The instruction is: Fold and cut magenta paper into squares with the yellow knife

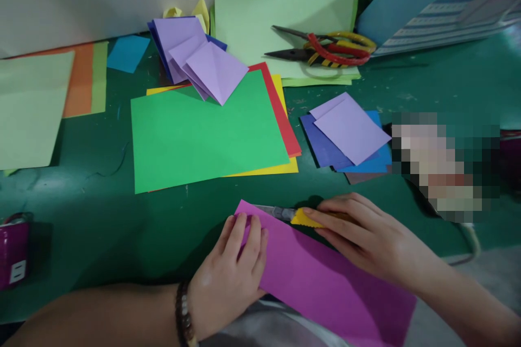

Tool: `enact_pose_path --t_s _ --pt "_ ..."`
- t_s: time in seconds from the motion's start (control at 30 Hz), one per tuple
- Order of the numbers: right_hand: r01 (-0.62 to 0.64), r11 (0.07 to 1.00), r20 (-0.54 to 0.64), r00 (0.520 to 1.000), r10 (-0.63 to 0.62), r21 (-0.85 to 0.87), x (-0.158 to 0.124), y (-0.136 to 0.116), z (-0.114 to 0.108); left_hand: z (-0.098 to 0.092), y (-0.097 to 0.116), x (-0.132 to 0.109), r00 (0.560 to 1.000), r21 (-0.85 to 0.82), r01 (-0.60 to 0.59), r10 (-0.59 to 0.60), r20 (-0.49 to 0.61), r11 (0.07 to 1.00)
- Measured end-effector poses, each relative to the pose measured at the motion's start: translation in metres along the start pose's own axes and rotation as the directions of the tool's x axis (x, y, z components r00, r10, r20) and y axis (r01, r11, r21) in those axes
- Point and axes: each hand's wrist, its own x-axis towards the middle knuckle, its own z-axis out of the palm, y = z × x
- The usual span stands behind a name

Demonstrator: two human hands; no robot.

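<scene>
A long sheet of magenta paper [321, 282] slants across the table's front edge toward my body. Its far left end is held by my left hand [232, 265], whose fingers lie closed over the paper; the thumb is mostly hidden. My right hand [358, 233] grips a yellow utility knife [305, 218], with the blade pointing left along the paper's upper edge. Part of the blade lies behind or inside that edge, and I cannot tell which. A beaded bracelet [185, 309] circles my left wrist.
Green paper [207, 135] lies over red and yellow sheets. Folded lilac squares [352, 127] rest on blue ones at right, more [215, 68] at back. Two pairs of scissors [337, 51] lie on pale green sheets [252, 27]. A blurred-out object [437, 165] sits at right, a purple object [14, 255] at left.
</scene>
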Motion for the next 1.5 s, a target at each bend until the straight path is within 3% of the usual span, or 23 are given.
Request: enact_pose_path --t_s 0.5,0.97,1.5 --pt "0.099 0.992 -0.031 0.994 -0.102 -0.077 0.015 -0.002 0.004 0.003 -0.001 -0.001 0.999 -0.003 -0.037 0.037 0.014 0.999" --pt "0.001 1.000 -0.022 1.000 -0.001 0.007 0.008 -0.001 0.005 -0.001 0.001 -0.001 0.999 0.011 -0.031 0.031 0.016 0.999" --pt "-0.008 1.000 -0.007 1.000 0.008 0.015 0.011 -0.006 0.009 0.001 0.001 -0.002 1.000 0.012 -0.025 0.025 0.008 1.000"
